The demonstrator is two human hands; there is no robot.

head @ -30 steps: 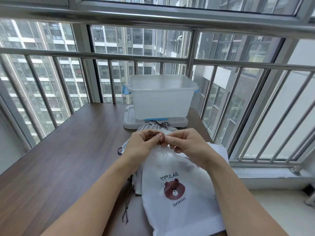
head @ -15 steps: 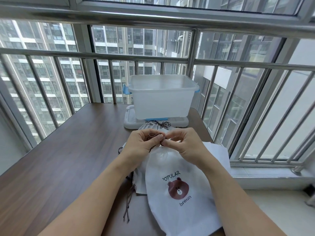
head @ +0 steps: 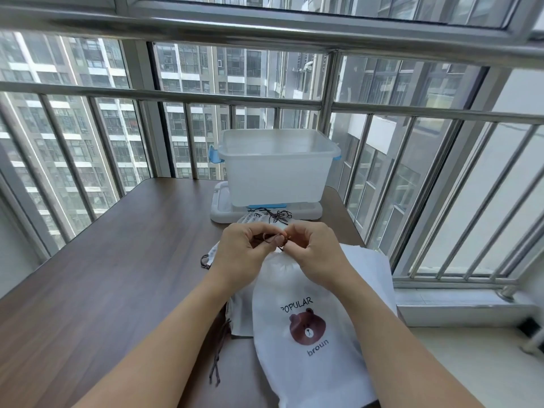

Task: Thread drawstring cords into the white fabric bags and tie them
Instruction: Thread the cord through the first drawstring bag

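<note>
Bright, even daylight pours in through the windows (head: 235, 81) ahead and to the right. The wooden table (head: 103, 275) carries a pale sheen on its far part, and shadows under the forearms are soft. The wide-angle lens bends the metal railing (head: 176, 94) and the window frames toward the edges. The centre is fairly sharp; the outer corners look slightly smeared.

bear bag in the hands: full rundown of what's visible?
The bear bag is white, thin, nonwoven-looking fabric, printed "POPULAR", a brown bear face and "broun". Its top is gathered shut under the hands; the body hangs down toward the camera, over other white bags on the table. The left hand and right hand pinch its brown cord at the neck.
</note>
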